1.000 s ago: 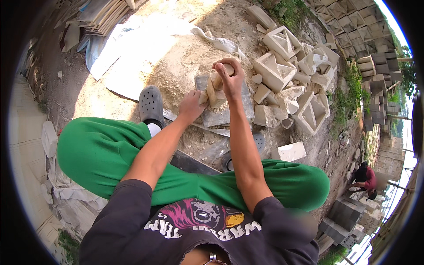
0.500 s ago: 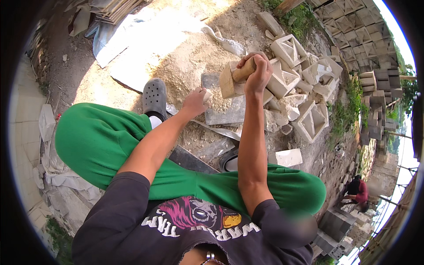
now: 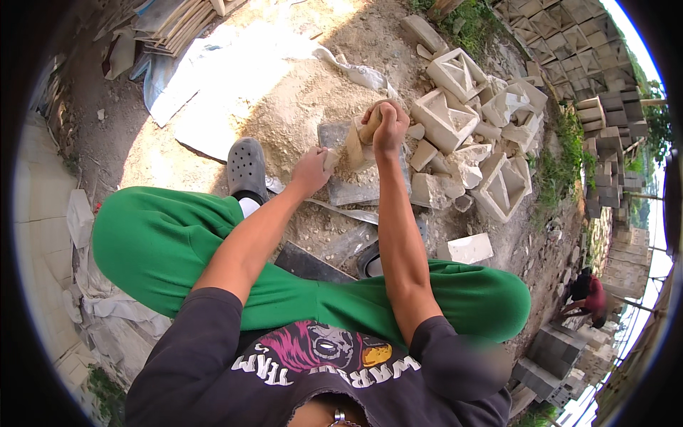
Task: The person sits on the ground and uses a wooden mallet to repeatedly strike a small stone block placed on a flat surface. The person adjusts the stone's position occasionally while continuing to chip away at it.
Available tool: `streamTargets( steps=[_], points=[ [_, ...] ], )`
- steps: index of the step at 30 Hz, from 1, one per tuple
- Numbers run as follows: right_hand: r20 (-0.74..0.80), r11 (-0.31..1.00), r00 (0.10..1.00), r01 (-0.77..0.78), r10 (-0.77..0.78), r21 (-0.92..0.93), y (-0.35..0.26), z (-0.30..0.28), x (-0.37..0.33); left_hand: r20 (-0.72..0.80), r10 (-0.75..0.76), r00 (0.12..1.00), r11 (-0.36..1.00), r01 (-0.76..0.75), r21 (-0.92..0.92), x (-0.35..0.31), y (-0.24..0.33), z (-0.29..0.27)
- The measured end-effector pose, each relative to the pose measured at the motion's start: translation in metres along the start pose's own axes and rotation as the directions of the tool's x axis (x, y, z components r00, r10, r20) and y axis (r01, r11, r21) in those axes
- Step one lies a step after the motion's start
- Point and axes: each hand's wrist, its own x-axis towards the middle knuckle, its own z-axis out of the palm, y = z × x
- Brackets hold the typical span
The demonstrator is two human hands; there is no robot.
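Note:
My right hand point(image 3: 390, 129) is wrapped round the thick handle of a wooden mallet point(image 3: 357, 147), whose blocky head is low over a dark grey slab point(image 3: 352, 192). Just left of the mallet, my left hand point(image 3: 309, 172) grips a pale stone chunk point(image 3: 330, 159) at the slab's left side. Whether the mallet head touches the slab or the chunk, I cannot tell. Pale crumbs and rubble point(image 3: 284, 128) lie round the slab.
Several pale hollow blocks point(image 3: 445, 119) and broken pieces are heaped right of the slab. A white block point(image 3: 469, 248) lies by my right knee. A strip of cloth point(image 3: 356, 71) lies beyond the slab. Another person point(image 3: 587, 297) bends over at the far right.
The mallet in my right hand has come down and left, nearer the slab and my left hand. My left hand keeps its grip on the stone chunk and has barely moved.

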Motion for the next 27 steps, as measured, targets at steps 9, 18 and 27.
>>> streamTargets(
  steps=[9,18,27],
  points=[
    [0.033,0.999,0.999,0.034,-0.033,-0.037,-0.002,0.004,-0.014,-0.043,0.015,0.999,0.999,-0.013,0.036,-0.004,0.005,0.007],
    [-0.064,0.898,0.975,0.168,-0.212,-0.407,0.023,0.009,-0.032,0.013,0.011,1.000,0.999,-0.011,0.049,-0.005,0.003,0.002],
    [-0.165,0.924,0.978,0.059,-0.130,-0.378,-0.007,0.005,-0.012,0.052,0.006,0.999,1.000,-0.008,0.021,-0.002,0.002,-0.001]
  ],
)
